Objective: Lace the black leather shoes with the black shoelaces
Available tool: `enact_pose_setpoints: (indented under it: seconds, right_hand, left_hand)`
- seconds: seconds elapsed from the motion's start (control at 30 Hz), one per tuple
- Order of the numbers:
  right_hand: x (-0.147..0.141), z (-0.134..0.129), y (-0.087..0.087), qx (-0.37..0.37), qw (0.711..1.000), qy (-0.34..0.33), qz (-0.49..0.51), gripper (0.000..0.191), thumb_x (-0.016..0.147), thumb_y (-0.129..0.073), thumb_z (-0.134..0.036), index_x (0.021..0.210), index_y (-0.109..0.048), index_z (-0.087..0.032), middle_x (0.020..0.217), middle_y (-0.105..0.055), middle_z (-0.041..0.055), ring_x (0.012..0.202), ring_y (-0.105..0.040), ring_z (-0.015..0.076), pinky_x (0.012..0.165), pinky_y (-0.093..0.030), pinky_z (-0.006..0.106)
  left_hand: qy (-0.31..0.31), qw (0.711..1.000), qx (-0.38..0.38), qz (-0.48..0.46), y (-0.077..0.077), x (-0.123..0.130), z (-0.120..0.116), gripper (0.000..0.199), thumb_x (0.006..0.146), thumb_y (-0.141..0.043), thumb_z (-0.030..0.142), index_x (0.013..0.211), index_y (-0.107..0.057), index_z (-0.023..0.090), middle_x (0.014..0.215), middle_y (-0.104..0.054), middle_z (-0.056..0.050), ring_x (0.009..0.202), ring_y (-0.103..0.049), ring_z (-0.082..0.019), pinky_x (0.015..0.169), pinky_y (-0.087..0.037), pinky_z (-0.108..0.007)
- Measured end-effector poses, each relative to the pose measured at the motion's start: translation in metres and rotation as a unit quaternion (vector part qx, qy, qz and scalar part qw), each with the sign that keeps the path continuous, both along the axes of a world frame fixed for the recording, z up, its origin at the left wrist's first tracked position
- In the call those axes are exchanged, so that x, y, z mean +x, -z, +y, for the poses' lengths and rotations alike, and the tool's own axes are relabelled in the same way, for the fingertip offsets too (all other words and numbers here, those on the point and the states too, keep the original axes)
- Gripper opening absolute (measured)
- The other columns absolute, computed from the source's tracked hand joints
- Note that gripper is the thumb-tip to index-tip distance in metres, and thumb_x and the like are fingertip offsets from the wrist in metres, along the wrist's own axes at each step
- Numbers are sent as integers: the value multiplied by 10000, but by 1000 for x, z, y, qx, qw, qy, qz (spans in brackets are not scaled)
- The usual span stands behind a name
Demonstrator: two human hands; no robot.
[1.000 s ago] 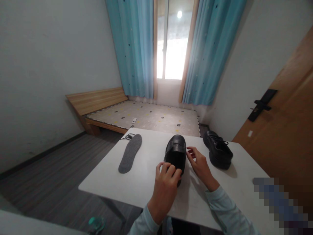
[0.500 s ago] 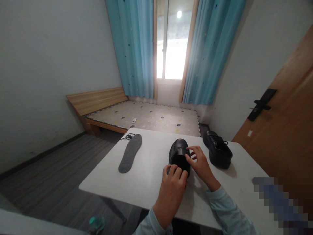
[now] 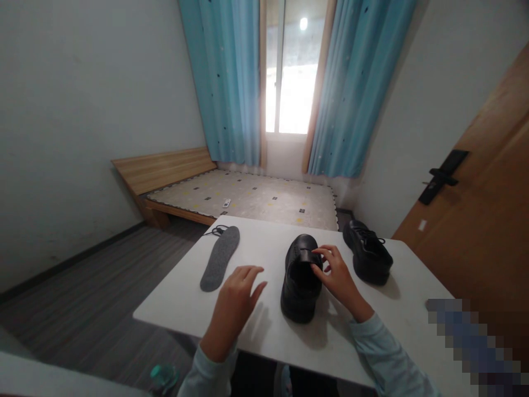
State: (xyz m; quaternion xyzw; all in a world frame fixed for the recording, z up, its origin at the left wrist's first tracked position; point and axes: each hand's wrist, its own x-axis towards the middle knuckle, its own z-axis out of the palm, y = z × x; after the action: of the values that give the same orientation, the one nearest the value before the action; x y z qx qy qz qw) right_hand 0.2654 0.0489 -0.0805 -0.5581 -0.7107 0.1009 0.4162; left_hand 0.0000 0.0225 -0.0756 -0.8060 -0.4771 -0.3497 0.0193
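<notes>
One wood-framed bed [image 3: 248, 193], pale patterned top, well beyond the black shoe [image 3: 298, 300]. Two blue curtains [image 3: 233, 82], dotted dark and white, beyond the shoe and past the bed. One brown wooden door [image 3: 487, 182] with black handle, well to the right of the shoe. One white table [image 3: 264, 242], rounded corners, directly beneath the shoe.

The black shoe itself: upright on its sole, toe pointing away from the wearer, opening uppermost, a band across the instep. One black lace-up shoe [image 3: 367, 262], upright, right of the black shoe and a little beyond it, apart from it. One grey insole [image 3: 219, 256], flat, left of the black shoe and well apart. One green-topped container [image 3: 163, 377], blurred, on the floor, left of the shoe and nearer the wearer.

Right hand [image 3: 339, 275]: at the right side of the shoe, thumb by the rim of the opening, forefinger on the band, closed lightly on the upper between them; the heel extends nearer the wearer than this grip. Left hand [image 3: 235, 295]: left of the shoe, raised, fingers extended, thumb spread, holding nothing, nearest the insole.

One black cord [image 3: 219, 230], left of the shoe, beside the insole's far end. One small white device [image 3: 227, 203], on the bed, beyond and left of the shoe.
</notes>
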Motion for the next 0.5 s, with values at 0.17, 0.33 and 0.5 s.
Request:
enact_pose_setpoints:
  seconds: [0.17,0.33,0.5]
  right_hand:
    - [2,-1,-1,-5,1000,3,-4,256,790,-549,-282,1036,-570,-216,1109,-470,82,794,-567,159,595,-536,300]
    - [5,-1,1,-4,1000,3,-1,261,788,-548,-282,1041,-569,-222,1115,-469,79,803,-570,161,599,-535,299]
    - [5,-1,1,-11,1000,5,1,255,778,-545,-253,1029,-562,-212,1117,-465,76,788,-563,153,593,-524,292]
  left_hand:
    - [-103,991,-71,46,16,-52,14,213,832,-542,256,1025,-587,178,1015,-639,-88,975,-581,-246,846,-482,-390]
    - [-150,980,-112,65,34,-84,20,307,783,-576,289,1065,-615,174,1134,-629,-106,1081,-553,-263,969,-418,-402]
    - [-162,970,-173,57,36,-92,19,367,795,-534,310,1117,-617,154,1198,-614,-109,1125,-544,-252,984,-416,-375]
